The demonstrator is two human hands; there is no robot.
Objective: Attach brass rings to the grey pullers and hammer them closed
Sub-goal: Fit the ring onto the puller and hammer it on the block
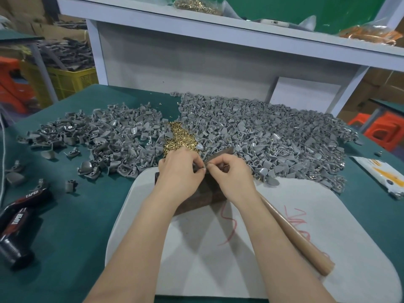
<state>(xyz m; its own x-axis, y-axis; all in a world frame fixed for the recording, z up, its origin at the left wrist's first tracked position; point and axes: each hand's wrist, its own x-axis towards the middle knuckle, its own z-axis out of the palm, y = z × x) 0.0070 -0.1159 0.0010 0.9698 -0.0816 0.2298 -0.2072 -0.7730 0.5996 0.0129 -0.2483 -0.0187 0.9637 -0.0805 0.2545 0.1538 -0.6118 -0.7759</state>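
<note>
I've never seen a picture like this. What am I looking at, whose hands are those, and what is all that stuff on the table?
There is no machine here. One camera, worn on a person's head, looks forward and down, so the two bare arms coming in from the bottom are that person's own. The left hand and right hand meet over a dark block that sits on a white pad. Their fingertips pinch one small grey puller between them; any ring on it is too small to see. On the green table lie a left pile and a larger right pile of grey pullers, with a heap of brass rings between them. A wooden handle, probably the hammer's, lies on the pad beside the right forearm; no hand holds it.
</note>
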